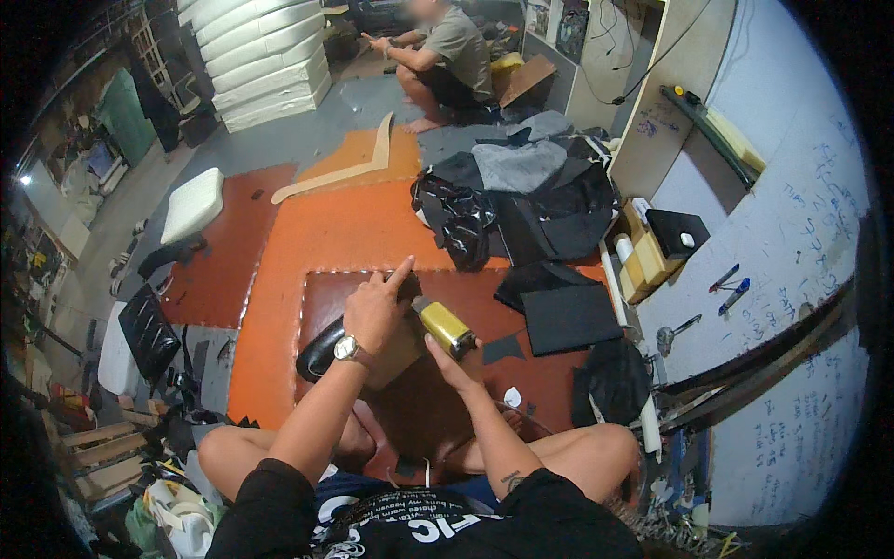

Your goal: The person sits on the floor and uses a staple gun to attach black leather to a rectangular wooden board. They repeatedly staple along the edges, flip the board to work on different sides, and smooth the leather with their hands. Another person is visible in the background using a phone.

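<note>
My left hand (371, 312), with a watch at the wrist, lies over a black-edged padded panel (321, 352) in front of my lap. Its index finger points away from me, while the other fingers are bent at the panel's edge and partly hidden. The panel's brown, board-like face (396, 361) shows between my forearms. In my right hand (452, 365) is a yellow block-shaped tool (445, 326) with a grey tip and a dark end, gripped from below. The tip is close to the panel; whether they touch is unclear.
Black and grey material (521, 186) is heaped ahead, with flat black pieces (573, 317) to my right. A tan angled strip (377, 163), white cushion (194, 205) and black cushion (149, 335) lie farther left. A person (456, 56) squats beyond, near stacked white foam (265, 65).
</note>
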`<state>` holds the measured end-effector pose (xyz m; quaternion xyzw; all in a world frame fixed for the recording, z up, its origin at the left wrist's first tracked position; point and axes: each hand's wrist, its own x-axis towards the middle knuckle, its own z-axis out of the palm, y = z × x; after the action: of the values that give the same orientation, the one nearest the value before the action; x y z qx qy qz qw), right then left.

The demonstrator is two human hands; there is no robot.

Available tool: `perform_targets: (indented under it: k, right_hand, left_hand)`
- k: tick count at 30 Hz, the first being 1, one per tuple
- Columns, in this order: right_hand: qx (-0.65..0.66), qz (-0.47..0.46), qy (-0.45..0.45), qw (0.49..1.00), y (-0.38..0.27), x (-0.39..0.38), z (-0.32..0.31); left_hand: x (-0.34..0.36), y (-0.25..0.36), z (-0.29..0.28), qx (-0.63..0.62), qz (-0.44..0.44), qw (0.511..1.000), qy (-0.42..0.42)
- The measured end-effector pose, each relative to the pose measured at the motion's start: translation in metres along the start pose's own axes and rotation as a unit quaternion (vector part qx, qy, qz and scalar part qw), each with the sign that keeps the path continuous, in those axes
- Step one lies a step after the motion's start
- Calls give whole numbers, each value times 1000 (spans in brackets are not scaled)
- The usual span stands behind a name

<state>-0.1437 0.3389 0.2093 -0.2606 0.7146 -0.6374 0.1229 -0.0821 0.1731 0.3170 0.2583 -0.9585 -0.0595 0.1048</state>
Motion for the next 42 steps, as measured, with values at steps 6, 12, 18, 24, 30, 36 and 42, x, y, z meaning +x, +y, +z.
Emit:
perform_targets:
  k: [6,12,18,24,30,36,42]
  right_hand:
    - [22,-40,31,998,10,4,-3]
    - [-35,-35,-9,999,-9,5,0]
    - [16,-47,3,999,-7,-2,8]
    - [1,-56,-8,998,-2,-12,17]
    - [-12,-86,-17,996,0,-25,27]
    - [-7,-99,-59,993,-2,-32,33]
    - [-61,46,-247,966,63,-1,-24]
  left_hand:
    - [-8,-4,-22,-107,40,990,-82]
    - [-7,-75,-9,-265,78,948,-159]
    - [-15,-64,-5,-185,99,975,-73]
    - [-17,-50,-15,-150,59,982,-103]
    - [-22,-49,-12,-118,49,988,-81]
    - [-23,-42,-24,-123,26,985,-117]
    - [-70,-137,-33,-247,153,943,-159]
